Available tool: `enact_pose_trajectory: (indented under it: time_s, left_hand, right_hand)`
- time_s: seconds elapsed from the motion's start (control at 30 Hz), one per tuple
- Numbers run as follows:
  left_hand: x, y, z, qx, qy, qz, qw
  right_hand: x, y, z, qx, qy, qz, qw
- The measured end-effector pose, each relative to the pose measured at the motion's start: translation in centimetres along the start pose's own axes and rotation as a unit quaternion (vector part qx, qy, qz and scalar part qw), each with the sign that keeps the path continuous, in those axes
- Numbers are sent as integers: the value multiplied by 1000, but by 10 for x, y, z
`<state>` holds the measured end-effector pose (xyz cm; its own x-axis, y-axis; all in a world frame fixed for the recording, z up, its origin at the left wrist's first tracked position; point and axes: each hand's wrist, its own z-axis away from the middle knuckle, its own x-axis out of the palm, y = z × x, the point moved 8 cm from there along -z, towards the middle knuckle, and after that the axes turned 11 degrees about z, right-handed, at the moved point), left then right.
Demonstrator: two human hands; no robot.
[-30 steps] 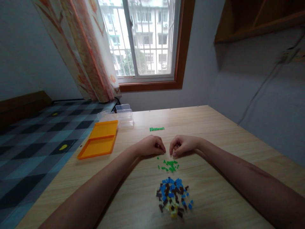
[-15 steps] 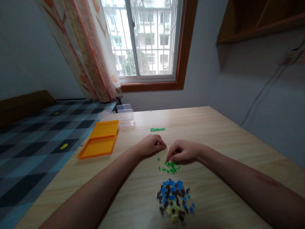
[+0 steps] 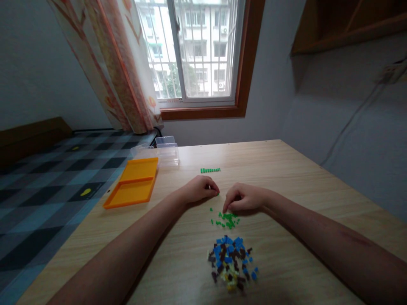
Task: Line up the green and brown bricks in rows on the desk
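As my left hand (image 3: 200, 189) pinches a tiny green plastic block (image 3: 218, 194), right hand (image 3: 246, 198) narrowed at loose green plastic blocks (image 3: 228, 220), hold unclear.

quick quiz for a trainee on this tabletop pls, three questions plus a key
1. Which hand has its fingertips at the loose green pieces?
2. True or false: the clear boxes stand farther from the camera than the orange tray.
3. The farther green pieces lie: a) in a row, b) in a heap, c) inside the tray.

Key: 1. the right hand; 2. true; 3. a.
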<state>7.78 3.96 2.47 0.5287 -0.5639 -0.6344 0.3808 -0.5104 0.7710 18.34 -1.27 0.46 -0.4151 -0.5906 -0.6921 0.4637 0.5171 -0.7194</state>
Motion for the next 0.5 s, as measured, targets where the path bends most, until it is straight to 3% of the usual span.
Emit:
enact_pose_trajectory:
  time_s: [0.27, 0.5]
  left_hand:
    - [0, 1, 0, 6, 3, -5, 1000]
    - [1, -5, 1, -32, 1, 20, 999]
  right_hand:
    - [1, -10, 1, -24, -8, 57, 998]
    - [-2, -8, 1, -27, 2, 55, 998]
